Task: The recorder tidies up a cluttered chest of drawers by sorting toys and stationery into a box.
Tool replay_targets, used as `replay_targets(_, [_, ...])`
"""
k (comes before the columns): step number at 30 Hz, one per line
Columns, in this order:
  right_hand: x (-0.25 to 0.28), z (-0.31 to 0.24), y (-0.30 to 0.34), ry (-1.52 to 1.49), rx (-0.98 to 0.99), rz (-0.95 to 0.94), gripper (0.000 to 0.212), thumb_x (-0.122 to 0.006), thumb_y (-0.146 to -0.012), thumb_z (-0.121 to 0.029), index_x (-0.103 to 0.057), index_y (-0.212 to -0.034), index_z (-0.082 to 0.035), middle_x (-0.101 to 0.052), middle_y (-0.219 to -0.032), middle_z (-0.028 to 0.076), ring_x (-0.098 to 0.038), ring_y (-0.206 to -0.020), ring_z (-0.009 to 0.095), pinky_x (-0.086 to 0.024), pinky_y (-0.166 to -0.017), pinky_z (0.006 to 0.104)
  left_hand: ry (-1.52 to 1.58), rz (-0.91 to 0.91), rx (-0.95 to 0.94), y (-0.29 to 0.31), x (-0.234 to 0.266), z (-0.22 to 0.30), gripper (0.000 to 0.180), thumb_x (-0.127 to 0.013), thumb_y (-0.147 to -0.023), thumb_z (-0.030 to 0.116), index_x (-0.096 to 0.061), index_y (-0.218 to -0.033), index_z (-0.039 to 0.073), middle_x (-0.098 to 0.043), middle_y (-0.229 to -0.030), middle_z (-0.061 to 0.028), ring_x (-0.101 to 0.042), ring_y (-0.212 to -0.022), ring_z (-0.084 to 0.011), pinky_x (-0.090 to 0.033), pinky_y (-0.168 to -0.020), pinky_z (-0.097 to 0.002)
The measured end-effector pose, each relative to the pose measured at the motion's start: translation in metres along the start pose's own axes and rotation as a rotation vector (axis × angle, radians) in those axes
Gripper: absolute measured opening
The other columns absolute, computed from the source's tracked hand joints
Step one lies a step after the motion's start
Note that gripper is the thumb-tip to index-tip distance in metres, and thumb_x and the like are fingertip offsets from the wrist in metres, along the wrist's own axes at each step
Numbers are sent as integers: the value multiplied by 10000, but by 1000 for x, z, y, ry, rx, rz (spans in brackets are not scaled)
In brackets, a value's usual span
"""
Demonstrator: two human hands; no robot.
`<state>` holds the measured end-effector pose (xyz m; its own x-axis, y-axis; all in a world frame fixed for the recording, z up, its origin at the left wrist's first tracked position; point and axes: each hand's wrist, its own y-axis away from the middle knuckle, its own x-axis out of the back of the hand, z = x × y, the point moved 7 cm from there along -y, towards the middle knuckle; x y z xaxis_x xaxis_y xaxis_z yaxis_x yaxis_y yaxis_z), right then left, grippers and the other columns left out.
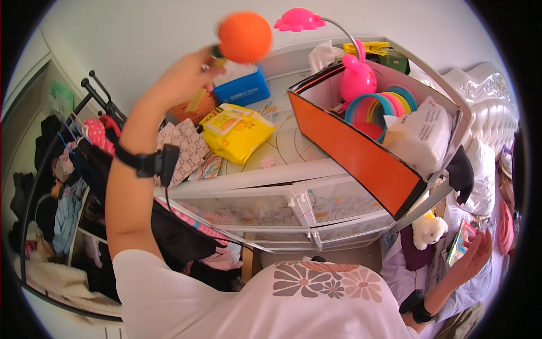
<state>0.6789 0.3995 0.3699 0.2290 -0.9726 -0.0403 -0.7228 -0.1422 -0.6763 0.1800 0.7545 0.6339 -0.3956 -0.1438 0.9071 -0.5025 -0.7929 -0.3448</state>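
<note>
My left hand [197, 70] is raised over the back left of the cabinet top, its fingers closed on an orange round-headed toy [245, 37] with a dark green neck. Below that hand are a blue box of white tissues [243, 90] and a yellow pack of wipes [236, 133]. My right hand [477, 257] hangs low at the right, fingers loosely apart, with nothing visible in it. A colourful booklet [460, 243] lies just beside it, and a white plush toy [429, 230] is a little farther left.
An orange-sided box [344, 152] holds a pink lamp [358, 79], rainbow-coloured rings [378, 110] and a white packet [420, 135]; its front corner juts past the white cabinet [243, 206]. Clothes hang on a black rack [42, 186] at the left. Bedding [480, 169] lies at the right.
</note>
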Motion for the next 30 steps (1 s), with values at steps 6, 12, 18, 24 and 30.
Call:
replay_targets(6, [-4, 28, 6, -52, -68, 4, 315, -535, -973, -140, -519, -1256, -2, -630, -1012, 61, -553, -783, 74, -450, -651, 198, 433, 143, -560, 2, 50, 134, 286, -435, -1020, 255, -539, -1149, 21, -627, -1170, -144, -623, -816, -103, -527, -835, -269])
replay_targets(12, [-31, -10, 21, -130, -37, -32, 310, -520, -969, -108, -504, -1262, -9, -618, -1007, 65, -543, -779, 81, -451, -651, 196, 267, -194, -595, -21, -34, 191, 291, -491, -990, 248, -580, -1122, 5, -665, -992, -85, -614, -780, -123, -506, -740, -258])
replay_targets(18, [-18, -5, 30, -112, -53, -22, 311, -542, -963, -116, -509, -1257, -18, -608, -989, 59, -549, -767, 83, -462, -635, 196, 222, -257, -628, -21, -71, 226, 283, -542, -945, 266, -603, -1099, 38, -650, -832, -57, -602, -719, -141, -477, -683, -295])
replay_targets(24, [-25, -16, 37, -144, -79, -27, 287, -542, -964, -109, -519, -1235, -16, -607, -979, 75, -554, -759, 83, -471, -642, 198, -167, -92, -733, -28, -93, 273, 325, -567, -903, 312, -612, -1075, 41, -674, -880, -143, -645, -795, -303, -490, -716, -403])
replay_targets(30, [-33, -24, 44, -195, -91, -49, 278, -553, -961, -112, -526, -1225, -26, -605, -964, 65, -542, -741, 77, -464, -643, 197, -280, -368, -590, -45, -121, 270, 304, -547, -897, 290, -639, -1031, 33, -681, -872, -133, -660, -807, -283, -505, -739, -396])
